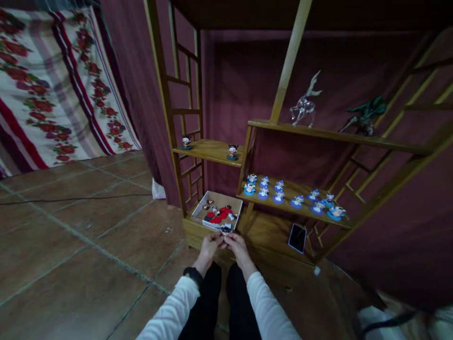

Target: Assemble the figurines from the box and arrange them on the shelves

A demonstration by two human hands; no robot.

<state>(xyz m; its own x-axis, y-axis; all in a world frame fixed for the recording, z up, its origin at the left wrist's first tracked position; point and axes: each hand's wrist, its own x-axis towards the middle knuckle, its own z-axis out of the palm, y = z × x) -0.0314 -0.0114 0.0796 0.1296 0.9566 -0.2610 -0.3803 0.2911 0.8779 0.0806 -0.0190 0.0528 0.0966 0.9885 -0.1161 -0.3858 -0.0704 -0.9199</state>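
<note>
Between my two hands is a small figurine (225,230) with a dark top, held just in front of a shallow cardboard box. My left hand (209,246) grips it from the left, fingers closed. From the other side my right hand (238,245) pinches it too, and the fingers hide its lower part. The white-edged box (198,218) sits on the bottom shelf and holds several loose figurines and red pieces (221,215). On the small shelf above stand two dark-haired figurines, one at the left (186,142) and one at the right (232,152).
A wooden display shelf (212,150) fills the middle. Several blue and purple figurines (279,196) stand on its lower right board. A glass horse (303,108) and a green statue (366,115) occupy the upper board. A phone or tablet (297,237) lies on the bottom shelf.
</note>
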